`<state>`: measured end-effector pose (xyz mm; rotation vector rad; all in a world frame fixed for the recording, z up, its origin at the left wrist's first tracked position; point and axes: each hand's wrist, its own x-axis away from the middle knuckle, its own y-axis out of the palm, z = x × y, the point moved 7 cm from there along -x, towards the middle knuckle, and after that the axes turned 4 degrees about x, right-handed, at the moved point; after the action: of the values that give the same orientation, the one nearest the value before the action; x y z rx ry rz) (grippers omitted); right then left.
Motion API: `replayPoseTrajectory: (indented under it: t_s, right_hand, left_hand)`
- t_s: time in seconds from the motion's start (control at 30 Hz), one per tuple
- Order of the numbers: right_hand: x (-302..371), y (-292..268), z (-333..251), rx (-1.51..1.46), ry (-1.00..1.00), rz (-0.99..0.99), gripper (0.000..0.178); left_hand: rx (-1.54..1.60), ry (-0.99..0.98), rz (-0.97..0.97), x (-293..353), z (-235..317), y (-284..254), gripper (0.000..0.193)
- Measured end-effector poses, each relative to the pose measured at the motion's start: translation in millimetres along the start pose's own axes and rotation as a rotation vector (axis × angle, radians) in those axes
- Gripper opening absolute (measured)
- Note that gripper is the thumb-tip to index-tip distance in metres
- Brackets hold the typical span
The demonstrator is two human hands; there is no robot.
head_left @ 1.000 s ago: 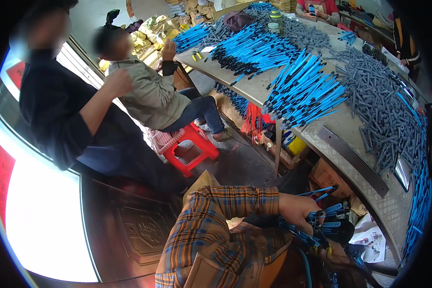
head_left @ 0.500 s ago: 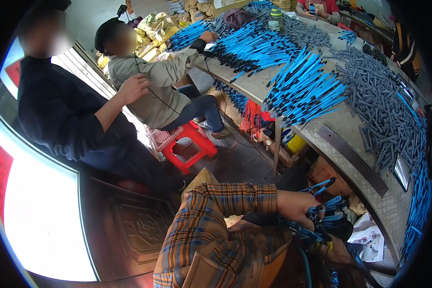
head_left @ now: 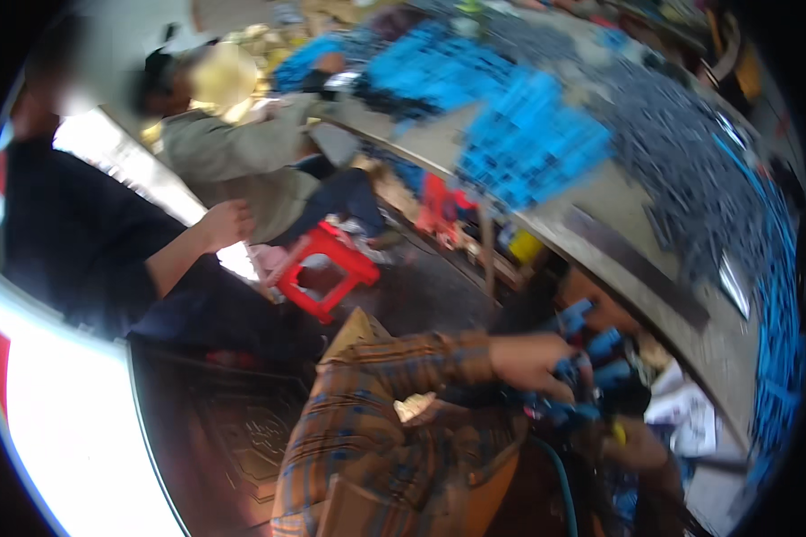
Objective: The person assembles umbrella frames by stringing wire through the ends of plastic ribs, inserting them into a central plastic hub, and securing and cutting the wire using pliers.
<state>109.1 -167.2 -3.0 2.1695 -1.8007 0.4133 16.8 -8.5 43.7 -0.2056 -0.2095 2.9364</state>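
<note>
At the lower right, beside the table edge, my left hand point(head_left: 535, 362) reaches out of a plaid sleeve. Its fingers are closed round a bundle of thin blue sticks with dark ends point(head_left: 611, 372), which fan out past the hand. Lower down and close to the bundle is my right hand point(head_left: 643, 449), shadowed and smeared by motion. A small yellow thing point(head_left: 620, 433) shows at its fingers, but I cannot tell whether they grip it. The whole picture is blurred.
A long table point(head_left: 564, 228) curves along the right, bearing heaps of blue sticks point(head_left: 537, 139) and grey pieces point(head_left: 690, 170). A metal bar point(head_left: 636, 267) lies near its edge. One person point(head_left: 242, 161) sits by a red stool point(head_left: 327, 268); another person point(head_left: 90, 242) stands at left.
The view has shifted, so the table and people sit further left and higher, and everything is more blurred. My left hand still holds the bundle.
</note>
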Motion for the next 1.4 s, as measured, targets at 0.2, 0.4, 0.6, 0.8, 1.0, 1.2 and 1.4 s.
replayPoseTrajectory:
  t_s: [0.2, 0.4, 0.6, 0.8, 1.0, 1.2, 1.4]
  right_hand:
    - [-15.6, -16.7, -70.2, 0.73, -0.377, 0.198, 0.02]
    - [-6.7, -14.3, -73.0, 0.907, -0.272, 0.224, 0.021]
    - [-1.3, -7.0, -75.6, 1.108, -0.292, 0.263, 0.023]
    - [-2.9, -2.9, -79.6, 1.196, -0.277, 0.247, 0.022]
    - [-13.1, -1.7, -66.4, 1.171, -0.284, 0.338, 0.022]
    - [-14.0, 1.2, -59.5, 1.203, -0.346, 0.355, 0.023]
    - [6.8, -13.6, -62.7, 1.184, -0.281, 0.298, 0.023]
  left_hand:
    - [-0.042, -0.077, 0.149, 17.3, 2.6, -16.5, 0.043]
    - [-0.079, -0.093, 0.103, 7.5, -3.6, -7.9, 0.045]
    - [-0.145, -0.141, 0.102, 6.2, 0.6, 0.5, 0.045]
    - [-0.133, -0.151, 0.104, 5.2, 0.3, 1.8, 0.042]
    - [-0.041, -0.231, 0.163, 5.2, -13.3, 1.1, 0.042]
    - [-0.092, -0.276, 0.128, 4.9, -13.0, 3.5, 0.042]
    - [-0.078, -0.184, 0.121, -8.6, -5.2, 10.4, 0.044]
